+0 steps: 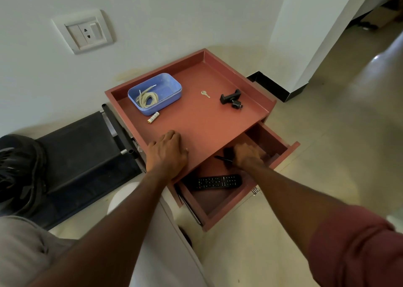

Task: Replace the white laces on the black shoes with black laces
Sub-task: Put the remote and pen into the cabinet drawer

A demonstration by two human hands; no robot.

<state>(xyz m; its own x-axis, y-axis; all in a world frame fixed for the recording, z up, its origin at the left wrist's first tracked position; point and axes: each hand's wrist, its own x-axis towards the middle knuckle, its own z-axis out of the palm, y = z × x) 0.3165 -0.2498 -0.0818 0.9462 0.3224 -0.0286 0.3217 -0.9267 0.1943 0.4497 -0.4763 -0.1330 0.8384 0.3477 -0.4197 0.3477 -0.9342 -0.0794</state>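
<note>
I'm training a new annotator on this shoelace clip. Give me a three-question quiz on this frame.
1. True or false: the drawer is open.
2. What lies in the blue box? A) key B) white lace C) battery
3. Which hand reaches into the drawer?

Key: 1 true. 2 B, the white lace. 3 The right hand, gripping something black; the left hand rests on the table.

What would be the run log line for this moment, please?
left hand rests on cabinet top | right hand in open drawer grips black laces | white lace in blue box
</note>
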